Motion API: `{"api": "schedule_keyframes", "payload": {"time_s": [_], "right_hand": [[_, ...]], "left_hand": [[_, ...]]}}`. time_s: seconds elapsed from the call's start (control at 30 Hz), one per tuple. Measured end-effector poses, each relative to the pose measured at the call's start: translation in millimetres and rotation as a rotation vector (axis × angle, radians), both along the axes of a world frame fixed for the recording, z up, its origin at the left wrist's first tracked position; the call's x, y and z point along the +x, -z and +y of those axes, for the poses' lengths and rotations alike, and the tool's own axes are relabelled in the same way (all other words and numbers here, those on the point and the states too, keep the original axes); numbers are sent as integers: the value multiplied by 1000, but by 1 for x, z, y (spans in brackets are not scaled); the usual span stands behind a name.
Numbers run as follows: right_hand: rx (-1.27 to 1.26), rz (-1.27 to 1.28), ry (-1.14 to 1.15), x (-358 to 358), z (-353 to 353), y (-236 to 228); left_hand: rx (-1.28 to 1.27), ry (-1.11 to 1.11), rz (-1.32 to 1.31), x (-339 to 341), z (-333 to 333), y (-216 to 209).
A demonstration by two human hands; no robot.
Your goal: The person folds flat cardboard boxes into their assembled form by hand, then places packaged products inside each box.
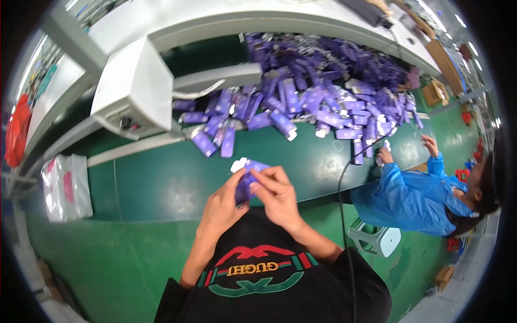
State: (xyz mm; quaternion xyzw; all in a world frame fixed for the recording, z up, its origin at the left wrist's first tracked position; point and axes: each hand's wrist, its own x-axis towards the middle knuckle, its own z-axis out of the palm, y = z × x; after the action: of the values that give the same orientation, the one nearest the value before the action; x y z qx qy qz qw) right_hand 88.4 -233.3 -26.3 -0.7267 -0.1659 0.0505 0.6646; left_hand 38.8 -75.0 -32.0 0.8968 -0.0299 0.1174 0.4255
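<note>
A small purple carton is held in front of my chest, just over the near edge of the green worktable. White flaps or paper stick out at its far end. My left hand is closed around its left side. My right hand pinches it from the right, thumb and fingers bent over it. My fingers cover much of the carton, so its full shape is hidden. Beyond my hands, several loose purple cartons lie at the front of a large heap, some with white ends showing.
A white box-shaped unit stands at the left, and a white bag sits at the table's left end. A co-worker in a blue jacket handles something at the right. A black cable hangs across the right side, near a pale stool.
</note>
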Motion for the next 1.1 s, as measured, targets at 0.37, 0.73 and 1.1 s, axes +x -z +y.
{"api": "schedule_keyframes", "payload": {"time_s": [0.37, 0.73, 1.1], "right_hand": [[-131, -305, -50, -3, 1, 4], [147, -8, -136, -3, -6, 40], [-163, -3, -138, 109, -50, 116]], "left_hand": [[56, 22, 24, -4, -2, -18], [-673, 22, 326, -4, 9, 12], [-545, -146, 472, -12, 22, 85]]}}
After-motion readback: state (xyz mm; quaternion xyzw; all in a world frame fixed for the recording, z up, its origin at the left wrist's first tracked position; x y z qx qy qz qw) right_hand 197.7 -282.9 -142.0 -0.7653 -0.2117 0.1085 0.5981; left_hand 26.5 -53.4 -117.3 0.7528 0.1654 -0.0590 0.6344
